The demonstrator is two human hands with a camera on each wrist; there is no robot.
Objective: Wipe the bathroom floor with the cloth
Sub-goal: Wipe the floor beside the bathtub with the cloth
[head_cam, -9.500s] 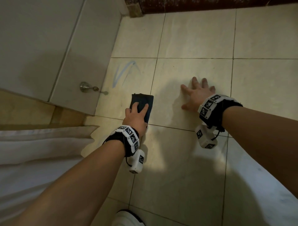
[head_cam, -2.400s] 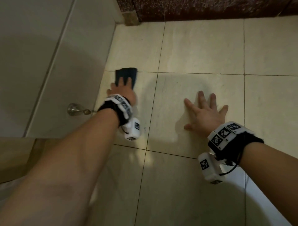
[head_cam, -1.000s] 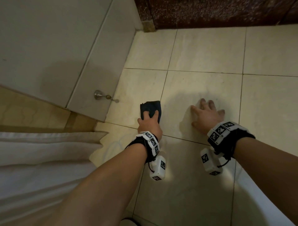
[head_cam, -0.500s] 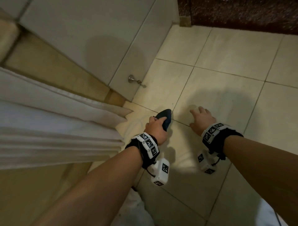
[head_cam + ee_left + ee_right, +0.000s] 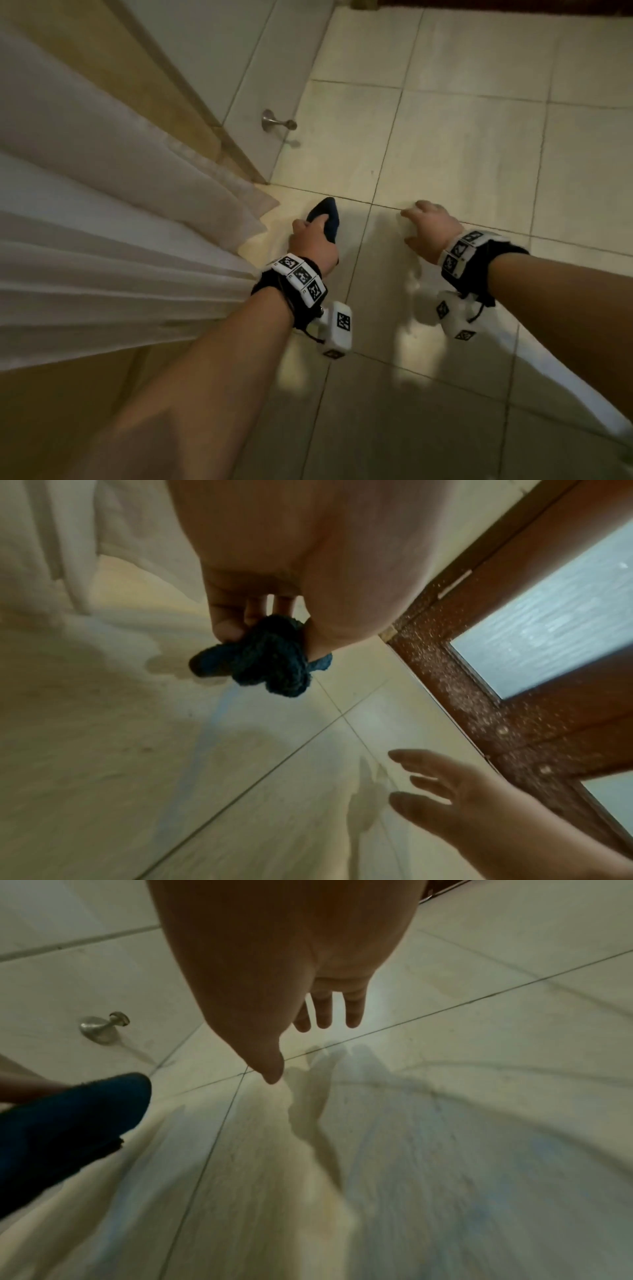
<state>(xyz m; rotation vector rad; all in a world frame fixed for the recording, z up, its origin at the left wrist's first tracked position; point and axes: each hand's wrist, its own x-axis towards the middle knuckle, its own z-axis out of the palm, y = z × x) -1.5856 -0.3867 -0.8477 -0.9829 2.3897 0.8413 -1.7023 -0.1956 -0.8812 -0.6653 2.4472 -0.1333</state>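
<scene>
My left hand (image 5: pixel 313 236) grips a dark blue cloth (image 5: pixel 325 216), bunched and lifted off the pale floor tiles (image 5: pixel 455 147) beside the white curtain. In the left wrist view the cloth (image 5: pixel 270 658) hangs crumpled between my thumb and fingers (image 5: pixel 226 615), with its shadow on the tile below. My right hand (image 5: pixel 430 224) hovers just above the floor to the right, fingers straight and relaxed, holding nothing. The right wrist view shows those fingers (image 5: pixel 323 1010) above the tile with their shadow beneath, and the cloth (image 5: pixel 68 1123) at the left edge.
A white curtain (image 5: pixel 102 222) hangs at the left, its hem reaching the floor near the cloth. A metal door stop (image 5: pixel 274 121) juts from the pale wall panel. A brown door frame (image 5: pixel 514 696) with frosted glass runs along the far side. A faint blue streak (image 5: pixel 219 710) marks a tile.
My left hand has pulled the cloth back toward the curtain, bunched it and lifted it off the tile. My right hand has risen from the floor. My head has turned left.
</scene>
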